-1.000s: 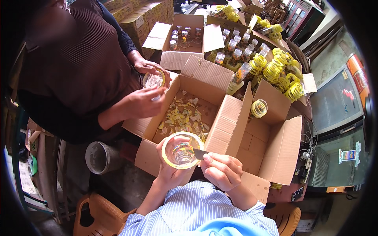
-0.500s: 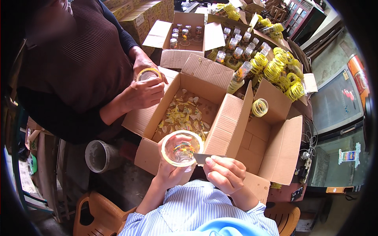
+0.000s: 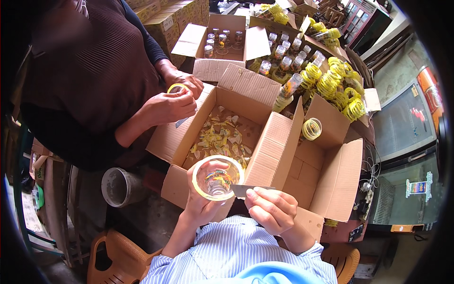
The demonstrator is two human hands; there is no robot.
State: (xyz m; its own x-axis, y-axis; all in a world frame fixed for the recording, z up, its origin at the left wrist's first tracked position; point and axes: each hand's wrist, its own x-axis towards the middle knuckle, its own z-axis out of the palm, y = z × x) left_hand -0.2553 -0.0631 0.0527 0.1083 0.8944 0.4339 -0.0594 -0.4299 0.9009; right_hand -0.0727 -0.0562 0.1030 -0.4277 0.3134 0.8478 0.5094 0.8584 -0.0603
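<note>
My left hand point(image 3: 198, 208) is wrapped round a clear drinking glass point(image 3: 218, 182) with a coloured print, its mouth tilted up towards me. A yellow band point(image 3: 200, 191) runs round the glass's rim. Between the thumb and fingers of my right hand point(image 3: 272, 208) is a flat metal blade point(image 3: 253, 190), its far end at the right side of the yellow rim. Both hands are over the near edge of an open cardboard box point(image 3: 239, 100), where yellow and whitish scraps point(image 3: 215, 139) lie scattered on the bottom.
At the left a co-worker's hands point(image 3: 172, 110) hold a yellow-rimmed piece. An open box point(image 3: 333, 182) on the right has yellow rings point(image 3: 311, 128) by its far wall. Upturned glasses point(image 3: 285, 64) and stacked yellow rings point(image 3: 328, 84) stand behind. A bucket point(image 3: 115, 187) is lower left.
The co-worker's hands have turned their piece, and its ring now shows narrower. My glass and blade have shifted only slightly, the blade still against the rim.
</note>
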